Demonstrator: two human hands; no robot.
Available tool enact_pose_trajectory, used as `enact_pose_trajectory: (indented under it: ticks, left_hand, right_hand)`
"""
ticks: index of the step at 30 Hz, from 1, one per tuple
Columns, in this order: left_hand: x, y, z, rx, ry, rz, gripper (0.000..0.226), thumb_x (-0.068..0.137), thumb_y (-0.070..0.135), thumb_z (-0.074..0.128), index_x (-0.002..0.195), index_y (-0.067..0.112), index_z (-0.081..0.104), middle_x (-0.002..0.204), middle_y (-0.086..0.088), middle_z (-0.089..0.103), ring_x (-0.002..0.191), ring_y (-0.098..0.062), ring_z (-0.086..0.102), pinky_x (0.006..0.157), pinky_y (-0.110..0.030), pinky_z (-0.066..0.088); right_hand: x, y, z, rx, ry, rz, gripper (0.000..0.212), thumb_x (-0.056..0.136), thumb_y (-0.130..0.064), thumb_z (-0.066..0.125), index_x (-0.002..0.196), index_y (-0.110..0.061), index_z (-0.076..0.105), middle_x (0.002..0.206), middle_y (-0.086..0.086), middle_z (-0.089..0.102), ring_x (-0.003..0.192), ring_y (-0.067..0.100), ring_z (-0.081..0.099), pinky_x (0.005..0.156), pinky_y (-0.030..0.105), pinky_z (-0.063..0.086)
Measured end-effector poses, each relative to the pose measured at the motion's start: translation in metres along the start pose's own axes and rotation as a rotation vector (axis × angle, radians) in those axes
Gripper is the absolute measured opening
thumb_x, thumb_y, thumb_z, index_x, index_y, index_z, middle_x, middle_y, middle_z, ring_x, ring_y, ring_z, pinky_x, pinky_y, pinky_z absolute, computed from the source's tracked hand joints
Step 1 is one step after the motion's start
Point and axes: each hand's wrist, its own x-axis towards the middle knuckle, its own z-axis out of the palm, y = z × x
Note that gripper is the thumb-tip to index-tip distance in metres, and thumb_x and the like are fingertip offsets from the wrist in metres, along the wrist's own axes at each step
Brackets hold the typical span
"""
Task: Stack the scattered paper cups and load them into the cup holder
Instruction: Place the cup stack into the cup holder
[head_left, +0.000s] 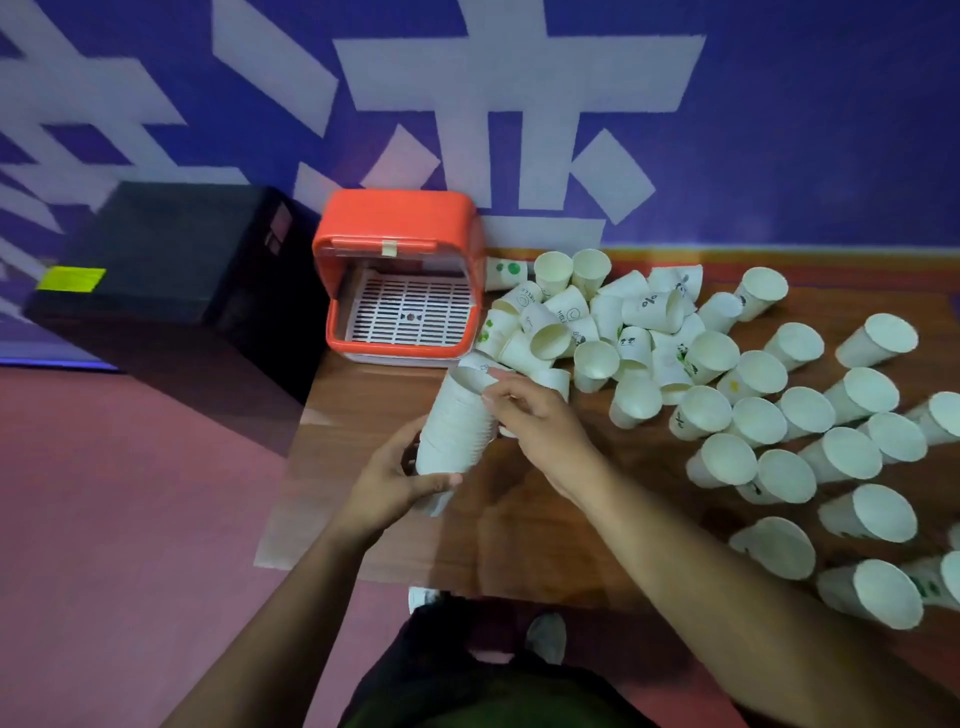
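A stack of white paper cups (457, 421) tilts up from my left hand (395, 478), which grips its lower end over the table's left part. My right hand (530, 410) pinches the rim of the top cup at the stack's upper end. Behind the stack, the orange cup holder (397, 228) stands open at the table's back left corner, showing a white slotted tray (410, 312) with nothing on it. Several loose paper cups (639, 332) lie heaped right of the holder and spread across the table's right side.
The brown wooden table (519, 519) has its left edge just beside my left hand. A black box (166, 260) sits left of the holder. A purple wall with white marks rises behind. Pink floor lies to the left, and my shoes show below the table edge.
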Motion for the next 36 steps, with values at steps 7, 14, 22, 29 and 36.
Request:
enact_pose_trajectory:
  ticks: [7, 14, 22, 29, 36]
  left_hand:
    - [0.033, 0.009, -0.061, -0.038, 0.133, 0.054, 0.074, 0.064, 0.026, 0.087, 0.13, 0.035, 0.053, 0.124, 0.016, 0.067, 0.113, -0.006, 0.063, 0.085, -0.023, 0.053]
    - [0.105, 0.015, -0.136, 0.08, 0.057, 0.159, 0.07, 0.076, 0.038, 0.081, 0.14, 0.029, 0.054, 0.136, 0.008, 0.062, 0.127, -0.013, 0.058, 0.107, -0.035, 0.046]
    - [0.183, 0.004, -0.196, 0.16, -0.03, 0.213, 0.074, 0.073, 0.043, 0.086, 0.14, 0.038, 0.055, 0.137, -0.001, 0.056, 0.125, -0.016, 0.058, 0.109, -0.034, 0.049]
    - [0.221, -0.01, -0.211, 0.12, -0.005, 0.216, 0.065, 0.087, 0.019, 0.079, 0.146, 0.02, 0.05, 0.136, 0.002, 0.065, 0.124, -0.015, 0.062, 0.106, -0.035, 0.05]
    - [0.248, -0.021, -0.209, 0.113, 0.039, 0.207, 0.072, 0.085, 0.01, 0.079, 0.143, 0.039, 0.048, 0.14, 0.013, 0.059, 0.129, -0.009, 0.056, 0.109, -0.035, 0.049]
  right_hand:
    - [0.054, -0.015, 0.049, 0.303, -0.082, 0.199, 0.032, 0.092, -0.034, 0.065, 0.123, -0.033, 0.06, 0.13, -0.005, 0.062, 0.12, 0.016, 0.06, 0.104, 0.047, 0.047]
    - [0.121, -0.009, 0.093, 0.19, -0.077, 0.137, 0.063, 0.089, -0.013, 0.07, 0.14, -0.037, 0.041, 0.123, 0.006, 0.067, 0.112, 0.016, 0.066, 0.098, 0.039, 0.052]
    - [0.199, 0.01, 0.126, -0.084, 0.048, -0.02, 0.053, 0.086, -0.008, 0.069, 0.135, -0.019, 0.05, 0.131, -0.003, 0.061, 0.119, 0.013, 0.06, 0.102, 0.037, 0.049]
    - [0.244, 0.03, 0.138, -0.205, 0.096, 0.081, 0.064, 0.089, -0.018, 0.068, 0.144, -0.032, 0.038, 0.141, -0.007, 0.053, 0.126, 0.008, 0.053, 0.107, 0.042, 0.045]
    - [0.278, 0.045, 0.143, -0.221, 0.151, 0.077, 0.066, 0.084, -0.009, 0.069, 0.141, -0.025, 0.04, 0.136, -0.001, 0.055, 0.126, 0.012, 0.052, 0.106, 0.045, 0.046]
